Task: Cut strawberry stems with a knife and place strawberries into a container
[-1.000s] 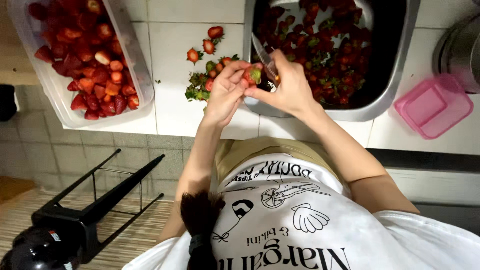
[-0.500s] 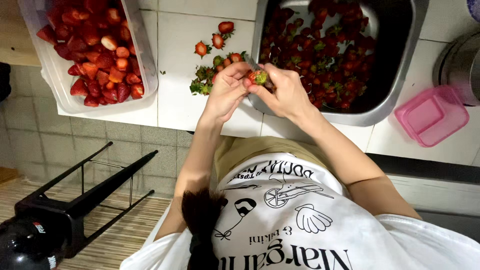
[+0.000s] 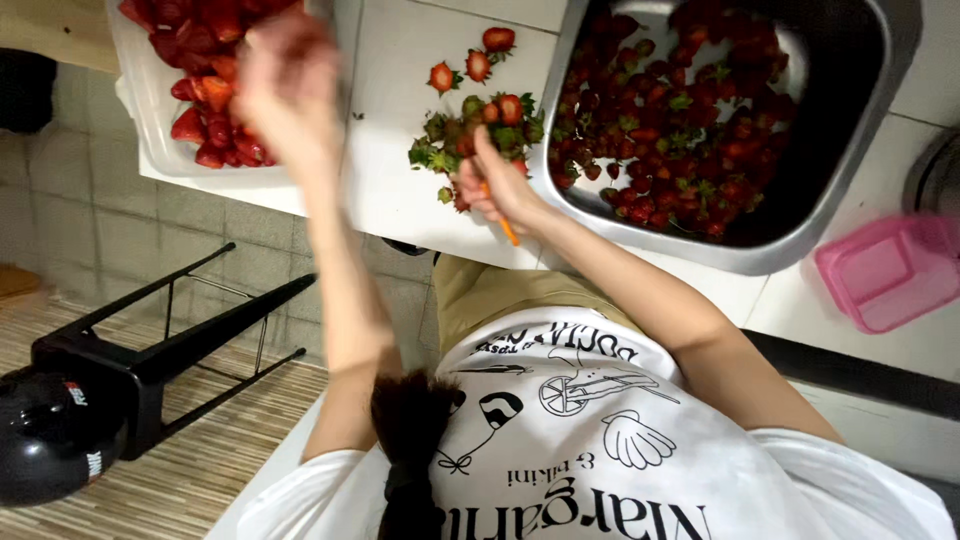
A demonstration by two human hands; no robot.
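Observation:
My left hand (image 3: 285,85) is a blur over the white tray (image 3: 150,130) of trimmed red strawberries (image 3: 215,125) at the upper left; what it holds cannot be made out. At the front edge of the white tiled counter (image 3: 385,90), my right hand (image 3: 495,185) is closed around a small knife with an orange handle (image 3: 508,232). That hand lies against a pile of green strawberry tops (image 3: 480,135). Two cut strawberries (image 3: 460,72) lie just beyond the pile.
A metal sink (image 3: 700,255) on the right is full of whole strawberries with their green tops. A pink plastic box (image 3: 885,270) stands right of it. On the wooden floor at lower left are a black stool (image 3: 160,345) and a black helmet (image 3: 50,440).
Both hands were together on one strawberry at the sink's edge. My left hand has since swung left over the tray, and my right hand has dropped to the pile of tops.

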